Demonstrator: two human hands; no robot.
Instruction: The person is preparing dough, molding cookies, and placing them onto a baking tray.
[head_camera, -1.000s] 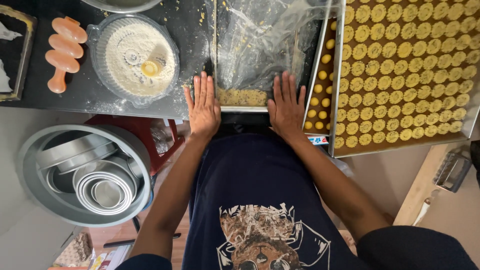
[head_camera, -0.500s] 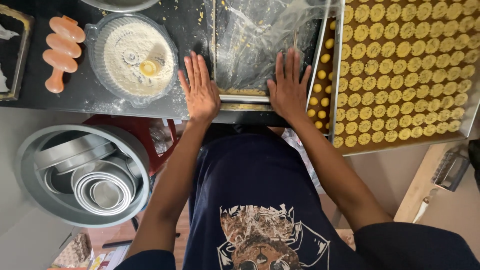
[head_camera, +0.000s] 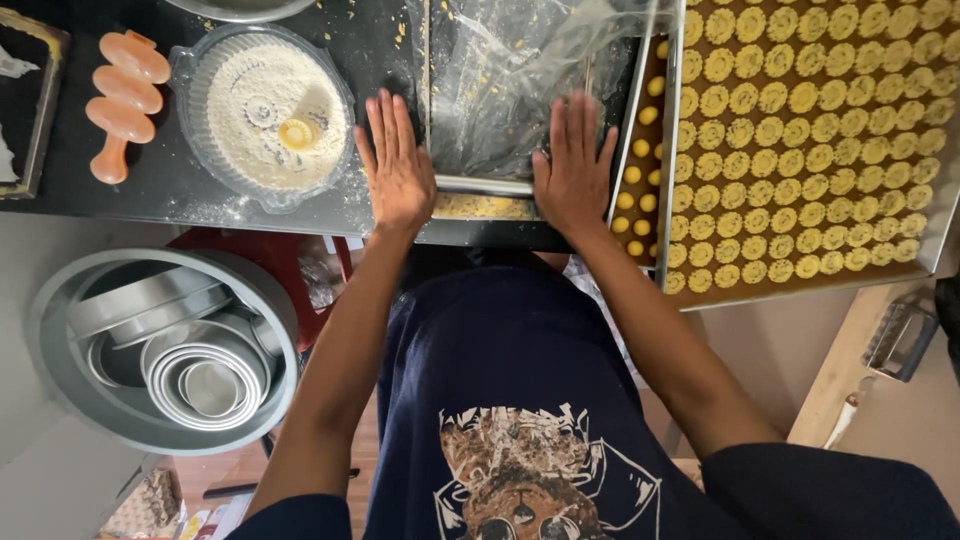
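both hands slid forward since a second ago, rolling pin (head_camera: 485, 185) pushed up over plastic-covered dough (head_camera: 480, 207) at top centre; left hand (head_camera: 397, 165) and right hand (head_camera: 573, 165) flat, fingers spread, gripping nothing; looks like mid-roll; cookie tray (head_camera: 940, 245) right

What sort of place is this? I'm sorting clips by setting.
Probably a home or small baking workspace: a large tray packed with small round yellow cookies, a clear bowl of flour, and nested metal cake tins stacked below the counter.
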